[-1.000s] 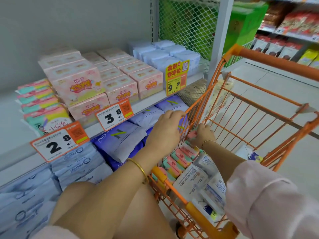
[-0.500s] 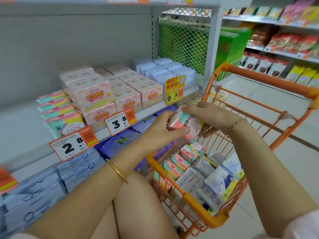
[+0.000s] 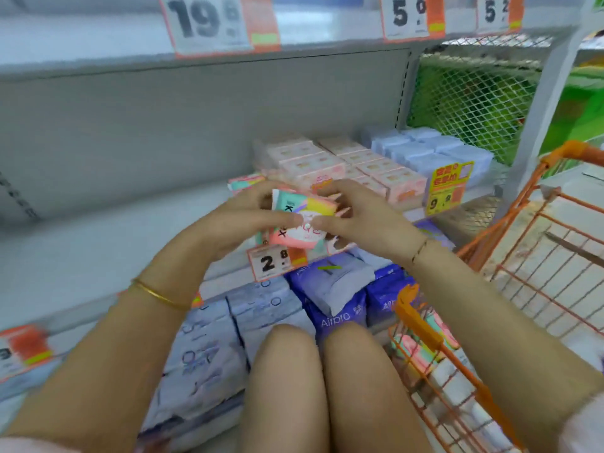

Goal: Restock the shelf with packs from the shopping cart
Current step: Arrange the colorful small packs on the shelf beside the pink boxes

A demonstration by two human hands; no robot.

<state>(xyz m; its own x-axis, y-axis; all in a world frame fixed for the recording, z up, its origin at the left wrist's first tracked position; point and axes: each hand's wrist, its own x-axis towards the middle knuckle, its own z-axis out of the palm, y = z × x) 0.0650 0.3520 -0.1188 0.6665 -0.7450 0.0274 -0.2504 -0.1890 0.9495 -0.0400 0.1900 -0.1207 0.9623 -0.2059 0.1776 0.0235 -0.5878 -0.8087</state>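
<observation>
Holding one pink-and-teal pack [image 3: 302,220] in mid-air over the front lip of the shelf [image 3: 98,253], just above the 2.8 price tag [image 3: 273,263] and in front of the matching stack [image 3: 245,184]. Gripped by the left hand [image 3: 238,223] with thumb and fingers curled round its left end, pinched by the right hand [image 3: 359,217] at the other. Not yet set down. Likely to slip if released too near the lip, then drop onto the lower packs [image 3: 330,289]; liable also to knock the stack askew if pushed in tilted. With more packs [image 3: 418,349] waiting in the shopping cart [image 3: 421,325]
</observation>
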